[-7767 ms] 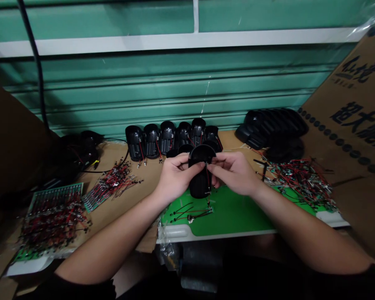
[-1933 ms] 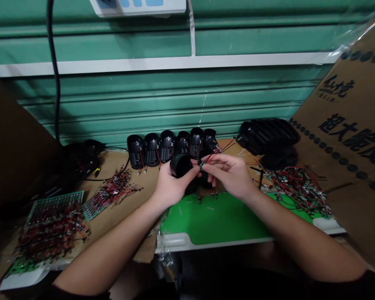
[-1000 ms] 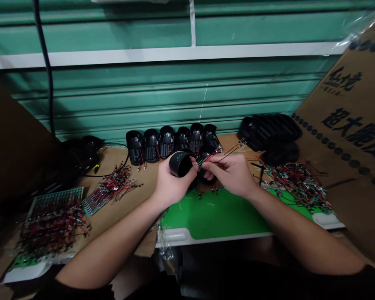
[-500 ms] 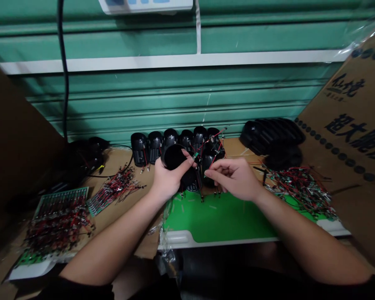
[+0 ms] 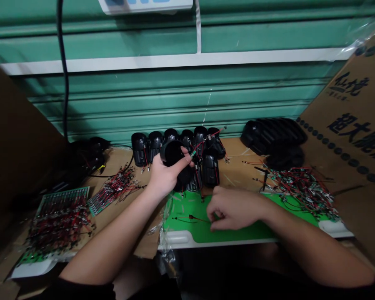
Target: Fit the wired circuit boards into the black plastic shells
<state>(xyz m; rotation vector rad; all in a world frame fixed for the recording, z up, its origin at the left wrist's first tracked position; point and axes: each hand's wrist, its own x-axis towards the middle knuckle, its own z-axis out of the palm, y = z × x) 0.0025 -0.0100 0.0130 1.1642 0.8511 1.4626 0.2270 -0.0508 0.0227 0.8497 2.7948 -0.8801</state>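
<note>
Your left hand point(image 5: 166, 177) is raised just above the far edge of the green mat point(image 5: 237, 235). Its fingers wrap around a black housing point(image 5: 172, 153), and its thumb presses a small green board with red and black leads point(image 5: 193, 155) against the housing's side. Your right hand point(image 5: 234, 208) rests low on the mat near its front edge, fingers curled in. Its thumb and forefinger are closed on the right end of a loose wire point(image 5: 189, 218) that lies flat on the mat and runs off toward the mat's left end.

Just beyond the mat's far edge stand two more housings, and behind them a row of housings point(image 5: 156, 143) is lined up against the green shutter point(image 5: 175, 96). A tangle of red and black wires point(image 5: 300, 185) covers the mat's right end. A stack of black covers point(image 5: 273, 131) sits beyond that. Right of the mat leans a printed cardboard box point(image 5: 350, 125). Left of the mat lies a small bundle of wired parts point(image 5: 114, 188), and further left a tray of wired parts point(image 5: 56, 216).
</note>
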